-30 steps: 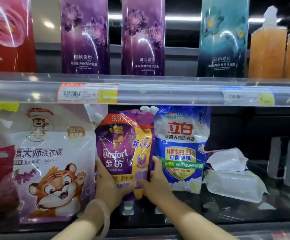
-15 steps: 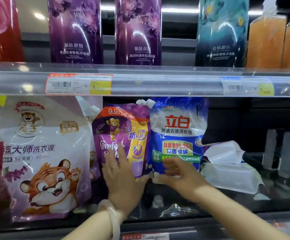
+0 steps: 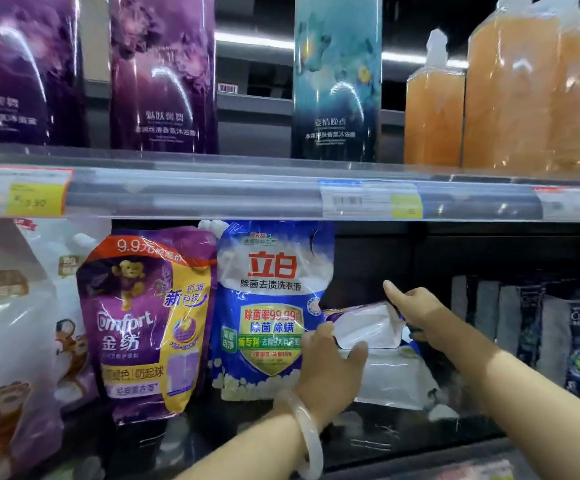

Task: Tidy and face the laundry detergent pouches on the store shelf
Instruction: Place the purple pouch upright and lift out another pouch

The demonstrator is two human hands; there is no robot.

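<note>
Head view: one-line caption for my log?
Both hands reach for white pouches lying flat beside the upright blue detergent pouch.

Just left of the left hand (image 3: 328, 370), the blue pouch (image 3: 268, 306) is glossy, crinkled plastic film; the white pouches (image 3: 382, 358) under both hands look shiny and creased; the bangle (image 3: 307, 433) on its wrist is smooth, translucent, milky.

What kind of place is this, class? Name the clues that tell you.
Most likely a supermarket aisle. Price tags with barcodes sit along the shelf rail, packaged pouches stand in rows facing out, and bottles line the shelf above.
</note>
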